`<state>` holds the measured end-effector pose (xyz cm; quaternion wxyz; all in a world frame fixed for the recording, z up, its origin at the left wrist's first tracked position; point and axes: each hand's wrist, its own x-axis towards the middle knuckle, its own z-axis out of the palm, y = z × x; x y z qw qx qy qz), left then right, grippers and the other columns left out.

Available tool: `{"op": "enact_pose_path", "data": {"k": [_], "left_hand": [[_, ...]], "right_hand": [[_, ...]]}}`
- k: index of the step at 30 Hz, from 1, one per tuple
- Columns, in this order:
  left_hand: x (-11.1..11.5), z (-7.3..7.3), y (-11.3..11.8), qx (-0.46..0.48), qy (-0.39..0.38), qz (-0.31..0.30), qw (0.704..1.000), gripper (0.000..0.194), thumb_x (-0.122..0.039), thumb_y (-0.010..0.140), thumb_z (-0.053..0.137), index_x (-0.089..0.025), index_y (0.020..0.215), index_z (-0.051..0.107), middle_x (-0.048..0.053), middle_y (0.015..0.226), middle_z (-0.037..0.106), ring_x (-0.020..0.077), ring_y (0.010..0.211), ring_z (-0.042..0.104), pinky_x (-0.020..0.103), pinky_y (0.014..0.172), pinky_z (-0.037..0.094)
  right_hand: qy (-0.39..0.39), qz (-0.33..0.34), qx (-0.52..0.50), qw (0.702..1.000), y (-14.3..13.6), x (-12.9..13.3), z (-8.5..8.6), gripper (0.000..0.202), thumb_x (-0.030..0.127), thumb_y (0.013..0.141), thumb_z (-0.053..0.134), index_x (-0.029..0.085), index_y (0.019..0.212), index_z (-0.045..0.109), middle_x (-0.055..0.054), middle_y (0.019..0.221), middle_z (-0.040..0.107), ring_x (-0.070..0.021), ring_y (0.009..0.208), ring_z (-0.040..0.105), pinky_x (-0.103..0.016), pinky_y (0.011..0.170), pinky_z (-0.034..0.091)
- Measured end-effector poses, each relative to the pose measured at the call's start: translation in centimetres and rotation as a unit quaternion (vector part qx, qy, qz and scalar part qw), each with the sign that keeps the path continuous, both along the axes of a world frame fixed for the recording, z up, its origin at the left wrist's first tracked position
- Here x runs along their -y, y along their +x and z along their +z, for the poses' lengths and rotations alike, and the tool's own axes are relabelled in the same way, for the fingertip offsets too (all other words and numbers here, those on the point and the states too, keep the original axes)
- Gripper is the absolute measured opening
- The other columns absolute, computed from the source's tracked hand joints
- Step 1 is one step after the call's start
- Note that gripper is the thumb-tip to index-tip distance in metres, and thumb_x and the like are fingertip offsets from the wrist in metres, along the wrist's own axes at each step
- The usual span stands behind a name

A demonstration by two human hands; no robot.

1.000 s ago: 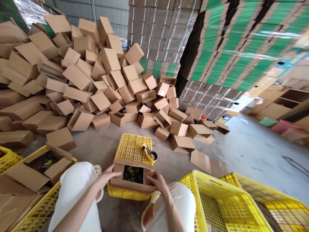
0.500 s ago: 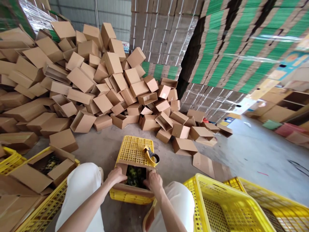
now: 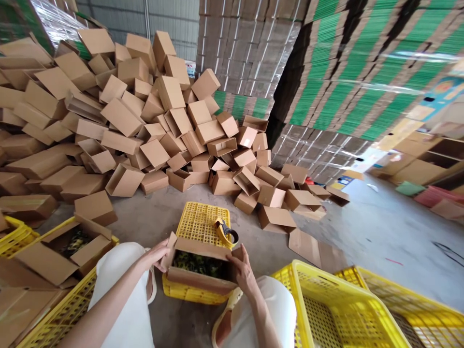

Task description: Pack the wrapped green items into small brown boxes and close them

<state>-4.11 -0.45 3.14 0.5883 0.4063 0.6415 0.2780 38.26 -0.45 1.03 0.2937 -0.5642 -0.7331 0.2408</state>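
Note:
An open cardboard box (image 3: pixel 199 284) rests on an upturned yellow crate (image 3: pixel 203 220) between my knees. Dark green and yellowish items (image 3: pixel 198 264) lie inside it; what they are is too small to tell. My left hand (image 3: pixel 159 253) grips the raised flap at the box's left end. At the right end, my right hand (image 3: pixel 243 270) has its fingers spread against the flap and edge. Behind the box, on the crate's top, sits a tape dispenser (image 3: pixel 225 232) with a yellow body and a dark ring.
Empty yellow crates (image 3: pixel 340 299) stand to my right. On the left, another open box (image 3: pixel 92 251) with similar contents sits in a yellow crate (image 3: pixel 60 309). Ahead is a large pile of cardboard boxes (image 3: pixel 155 154), with a flattened piece (image 3: pixel 317 249) on the floor.
Both hands have moved outward from inside the box to its end flaps. The two end flaps now stand up and out, and more of the contents shows.

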Motion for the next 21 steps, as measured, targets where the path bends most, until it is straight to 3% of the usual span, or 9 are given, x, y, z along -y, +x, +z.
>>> {"op": "enact_pose_path", "data": {"k": [3,6,10,13,16,18,21], "left_hand": [[0.3,-0.3,0.5,0.018,-0.051,0.020,0.998,0.092,-0.033,0.069,0.070,-0.033,0.159,0.050,0.013,0.150,0.065,0.0411,0.118,0.072,0.046,0.072,0.070],[0.7,-0.2,0.6,0.065,-0.022,-0.005,0.998,0.089,-0.045,0.078,0.073,-0.032,0.162,0.047,0.012,0.162,0.056,0.0410,0.128,0.067,0.035,0.066,0.069],[1.3,0.1,0.5,0.077,0.009,-0.037,0.996,0.096,-0.064,0.080,0.079,-0.035,0.164,0.045,0.007,0.167,0.052,0.0377,0.139,0.061,0.024,0.063,0.065],[1.6,0.3,0.6,0.044,0.022,-0.049,0.998,0.097,-0.062,0.078,0.078,-0.034,0.165,0.044,0.005,0.171,0.047,0.0388,0.142,0.058,0.023,0.062,0.063],[1.6,0.2,0.6,0.037,0.036,-0.055,0.997,0.096,-0.055,0.079,0.071,-0.028,0.167,0.042,0.008,0.170,0.047,0.0411,0.140,0.059,0.025,0.060,0.063],[1.6,0.1,0.7,0.042,0.025,-0.045,0.998,0.094,-0.050,0.080,0.069,-0.027,0.167,0.041,0.010,0.166,0.052,0.0411,0.137,0.062,0.027,0.061,0.064],[1.5,0.0,0.7,0.047,-0.001,-0.016,0.999,0.092,-0.043,0.078,0.068,-0.029,0.166,0.043,0.009,0.158,0.061,0.0393,0.133,0.065,0.028,0.063,0.064]], "right_hand": [[-0.037,0.017,0.043,0.998,0.8,-0.3,0.5,0.046,0.015,0.080,0.058,0.024,0.115,0.086,-0.009,0.172,0.041,-0.0370,0.162,0.033,-0.058,0.131,0.034],[-0.071,0.008,0.088,0.994,1.0,-0.4,1.6,0.041,0.022,0.085,0.060,0.025,0.116,0.086,-0.009,0.173,0.041,-0.0402,0.159,0.038,-0.061,0.128,0.037],[-0.138,0.013,0.126,0.982,0.7,0.2,4.0,0.044,0.024,0.087,0.063,0.026,0.126,0.083,-0.005,0.179,0.027,-0.0394,0.160,0.037,-0.050,0.130,0.035],[-0.189,0.059,0.106,0.974,0.8,0.7,6.0,0.060,0.018,0.079,0.070,0.027,0.137,0.077,-0.003,0.182,0.016,-0.0391,0.161,0.035,-0.042,0.129,0.037],[-0.260,0.104,0.095,0.955,1.6,0.5,7.8,0.084,0.017,0.069,0.078,0.032,0.151,0.064,-0.004,0.184,-0.002,-0.0411,0.154,0.047,-0.039,0.120,0.048],[-0.305,0.116,0.133,0.936,2.0,0.2,8.8,0.106,0.020,0.061,0.089,0.035,0.159,0.052,-0.008,0.183,-0.012,-0.0441,0.147,0.055,-0.041,0.118,0.049],[-0.338,0.126,0.199,0.911,2.2,0.0,9.5,0.133,0.027,0.047,0.101,0.037,0.165,0.040,-0.013,0.182,-0.016,-0.0475,0.148,0.053,-0.046,0.122,0.045]]}}
